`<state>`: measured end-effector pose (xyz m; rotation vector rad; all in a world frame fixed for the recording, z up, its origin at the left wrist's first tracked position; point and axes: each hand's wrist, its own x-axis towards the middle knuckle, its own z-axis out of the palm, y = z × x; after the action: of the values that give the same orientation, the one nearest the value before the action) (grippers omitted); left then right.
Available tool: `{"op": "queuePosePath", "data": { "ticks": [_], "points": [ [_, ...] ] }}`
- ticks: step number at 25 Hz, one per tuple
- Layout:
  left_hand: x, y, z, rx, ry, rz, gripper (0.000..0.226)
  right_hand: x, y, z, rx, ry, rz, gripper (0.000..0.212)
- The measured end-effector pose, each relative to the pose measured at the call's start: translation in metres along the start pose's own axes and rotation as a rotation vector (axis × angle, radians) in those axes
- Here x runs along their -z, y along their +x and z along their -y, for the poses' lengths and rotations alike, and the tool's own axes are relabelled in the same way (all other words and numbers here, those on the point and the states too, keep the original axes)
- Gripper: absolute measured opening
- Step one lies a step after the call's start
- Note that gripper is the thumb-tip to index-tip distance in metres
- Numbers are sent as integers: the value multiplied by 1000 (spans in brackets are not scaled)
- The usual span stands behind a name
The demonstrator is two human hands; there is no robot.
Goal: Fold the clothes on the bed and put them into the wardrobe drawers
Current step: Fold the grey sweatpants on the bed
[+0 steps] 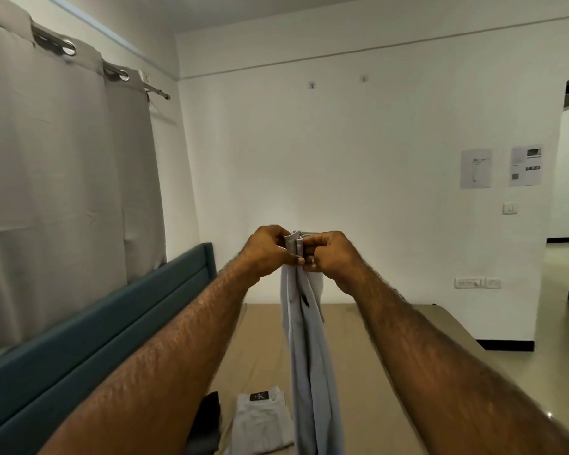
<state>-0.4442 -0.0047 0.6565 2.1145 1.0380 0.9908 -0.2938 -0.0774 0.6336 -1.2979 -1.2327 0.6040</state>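
Head view: we hold a pale grey garment (304, 339) up in front of us, above the bed (368, 349). Our left hand (270, 249) and right hand (330, 254) meet at its top edge, the fingers of each curled and pinching the bunched fabric between them. The cloth hangs straight down from the fingertips. A folded white garment (260, 418) lies on the bed below, beside a dark garment (207, 421).
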Motion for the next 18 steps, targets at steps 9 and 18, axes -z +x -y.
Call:
{"op": "queuePosePath", "data": {
  "ticks": [9,18],
  "points": [
    [58,-54,13,-77,-328,-13,38,-1,-46,35,114,-785,61,70],
    [169,-131,59,-52,-130,21,27,-53,-127,101,213,-757,-46,13]
  ]
}}
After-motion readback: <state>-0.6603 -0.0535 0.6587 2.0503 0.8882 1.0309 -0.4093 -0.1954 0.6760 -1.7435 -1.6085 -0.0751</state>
